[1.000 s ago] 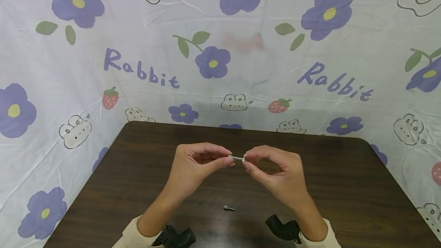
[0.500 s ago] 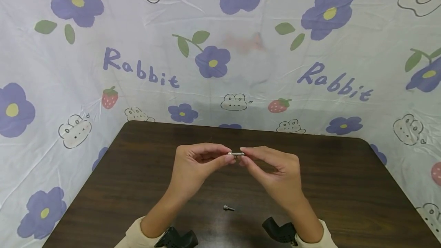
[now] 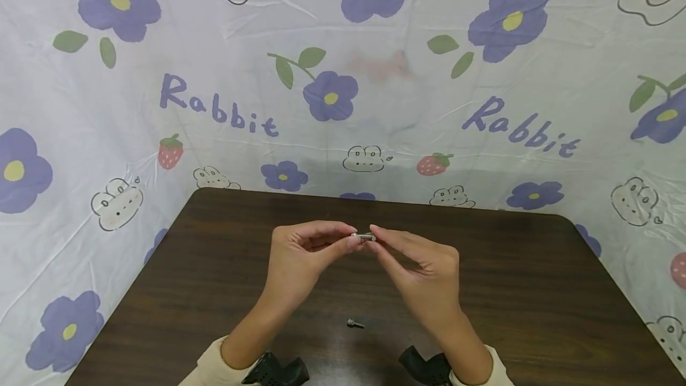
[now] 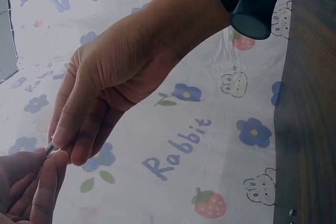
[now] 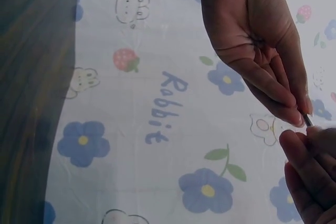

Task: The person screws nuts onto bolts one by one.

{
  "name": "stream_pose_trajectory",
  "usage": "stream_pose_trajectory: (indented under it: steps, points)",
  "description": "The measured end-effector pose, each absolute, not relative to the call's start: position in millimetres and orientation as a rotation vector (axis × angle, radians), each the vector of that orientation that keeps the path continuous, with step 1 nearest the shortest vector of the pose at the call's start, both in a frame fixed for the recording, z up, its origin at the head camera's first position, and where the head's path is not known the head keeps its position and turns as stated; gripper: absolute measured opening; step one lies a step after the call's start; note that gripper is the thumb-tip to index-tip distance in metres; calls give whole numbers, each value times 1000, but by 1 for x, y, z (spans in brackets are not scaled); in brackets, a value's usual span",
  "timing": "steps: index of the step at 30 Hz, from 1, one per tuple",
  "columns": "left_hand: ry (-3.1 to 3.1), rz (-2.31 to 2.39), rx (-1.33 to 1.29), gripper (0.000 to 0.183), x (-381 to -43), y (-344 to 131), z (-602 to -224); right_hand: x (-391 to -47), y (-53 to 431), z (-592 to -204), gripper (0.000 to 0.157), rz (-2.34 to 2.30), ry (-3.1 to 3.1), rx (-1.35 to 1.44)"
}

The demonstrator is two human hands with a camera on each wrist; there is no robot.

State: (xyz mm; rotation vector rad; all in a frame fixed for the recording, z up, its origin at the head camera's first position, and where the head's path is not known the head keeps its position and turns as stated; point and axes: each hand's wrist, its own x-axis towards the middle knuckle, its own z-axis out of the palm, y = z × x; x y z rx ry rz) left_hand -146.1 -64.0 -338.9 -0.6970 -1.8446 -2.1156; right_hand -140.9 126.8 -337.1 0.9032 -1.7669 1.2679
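A thin silver bolt (image 3: 364, 236) is held level above the table, spanning the small gap between the two hands. My left hand (image 3: 300, 258) pinches its left end between thumb and forefinger. At the right end, the thumb and forefinger of my right hand (image 3: 426, 270) close around what looks like a small nut (image 3: 373, 237), partly covered by the fingertips. In the left wrist view only a short piece of the bolt (image 4: 50, 148) shows among the fingers. A second, shorter bolt (image 3: 355, 323) with a thick head lies on the table below the hands.
The dark wooden table (image 3: 225, 290) has its far edge against a white cloth (image 3: 396, 112) printed with flowers and rabbits. Black wrist-worn devices (image 3: 276, 369) sit by both cuffs, near the table's front.
My right hand has shifted left, closer to my left hand, and less of the bolt shows between them. Both hands have risen slightly. The bolt on the table stays put.
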Motion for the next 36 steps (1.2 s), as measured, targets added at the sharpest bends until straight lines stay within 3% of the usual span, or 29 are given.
stream_pose_trajectory:
  steps: [30,36]
  points:
    - [-1899,-1910,-871,10,-149,-68,-341,-140,136,-335,6,1174,-1977,952]
    - [-1898,-1864,-886,10,-149,-67,-342,-141,136,-337,8,1194,-2014,951]
